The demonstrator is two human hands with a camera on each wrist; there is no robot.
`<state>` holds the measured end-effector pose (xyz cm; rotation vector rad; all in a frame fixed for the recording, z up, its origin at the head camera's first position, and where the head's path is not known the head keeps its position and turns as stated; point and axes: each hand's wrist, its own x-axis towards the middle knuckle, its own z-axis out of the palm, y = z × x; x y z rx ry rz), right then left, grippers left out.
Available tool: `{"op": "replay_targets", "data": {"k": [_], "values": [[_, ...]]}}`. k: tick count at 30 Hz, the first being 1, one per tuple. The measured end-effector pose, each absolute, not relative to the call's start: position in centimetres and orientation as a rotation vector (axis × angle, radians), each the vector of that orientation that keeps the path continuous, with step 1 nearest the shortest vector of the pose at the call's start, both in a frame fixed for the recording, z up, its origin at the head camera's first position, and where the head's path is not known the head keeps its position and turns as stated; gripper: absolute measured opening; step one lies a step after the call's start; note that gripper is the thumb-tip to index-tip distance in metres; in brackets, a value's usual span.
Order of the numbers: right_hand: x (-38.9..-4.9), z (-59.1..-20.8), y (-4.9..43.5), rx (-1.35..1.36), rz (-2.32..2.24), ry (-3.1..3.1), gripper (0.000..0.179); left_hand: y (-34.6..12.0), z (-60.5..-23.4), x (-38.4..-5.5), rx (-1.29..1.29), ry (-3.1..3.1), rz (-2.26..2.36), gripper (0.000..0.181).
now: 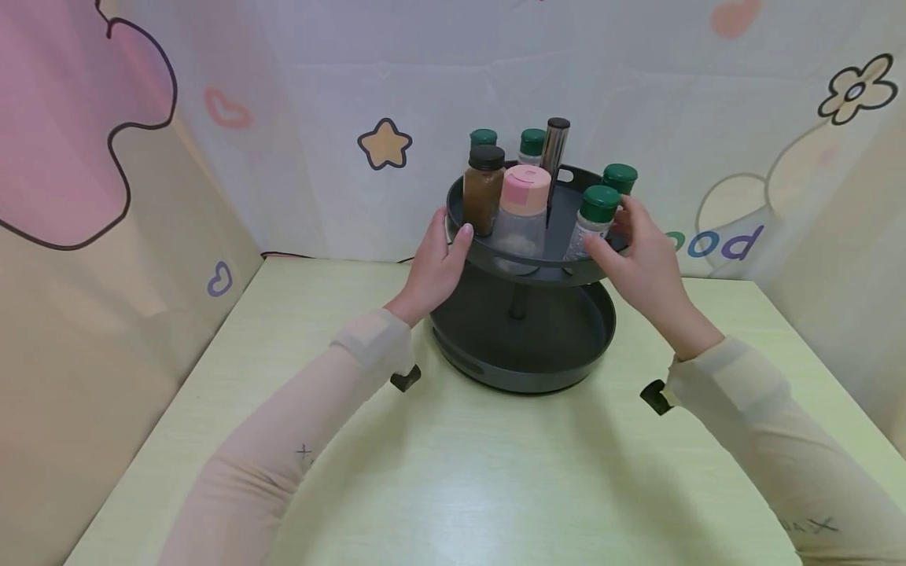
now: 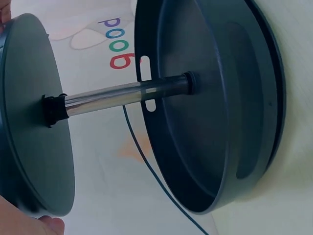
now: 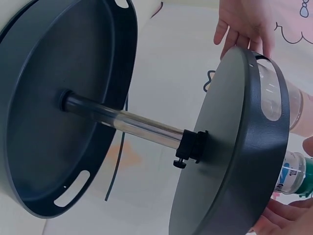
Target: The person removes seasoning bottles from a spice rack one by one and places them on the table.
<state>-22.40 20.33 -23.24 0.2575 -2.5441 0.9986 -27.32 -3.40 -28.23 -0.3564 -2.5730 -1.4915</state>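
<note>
A two-tier dark round turntable rack [image 1: 524, 369] stands on the table, several bottles on its upper tray [image 1: 477, 255]. My left hand [image 1: 435, 271] touches that tray's left side, its fingers fairly straight in the right wrist view. On the right, my right hand [image 1: 647, 259] pinches a spice jar [image 1: 598, 212] with a green cap, thumb in front and fingers behind. Close to it is another green-capped jar [image 1: 620, 178]. A pink-capped clear bottle [image 1: 524, 220] and a brown jar [image 1: 483, 192] with a black lid stand nearer the left hand.
At the back of the tray are two more green caps [image 1: 532, 141] and a slim metallic cylinder [image 1: 555, 149]. The lower tray [image 2: 195, 142] is joined by a metal post [image 2: 107, 95]. A printed cloth [image 1: 318, 157] hangs behind the table [image 1: 453, 472].
</note>
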Motion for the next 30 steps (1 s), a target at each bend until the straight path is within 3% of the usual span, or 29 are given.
{"op": "replay_targets", "data": {"k": [11,19,30], "values": [[-23.1,-23.4,20.2,0.233,1.029,-2.505,0.056,-2.6,-28.0,-28.0,-0.211,-2.507,-1.71,0.068],[-23.5,-23.8,20.2,0.231,1.042,-2.491,0.055,-1.7,-28.0,-28.8,-0.202,-2.395,-1.777,0.053],[-23.8,-24.1,20.0,0.211,1.012,-2.491,0.052,-1.1,-28.2,-29.2,-0.096,-2.413,-1.831,0.062]]}}
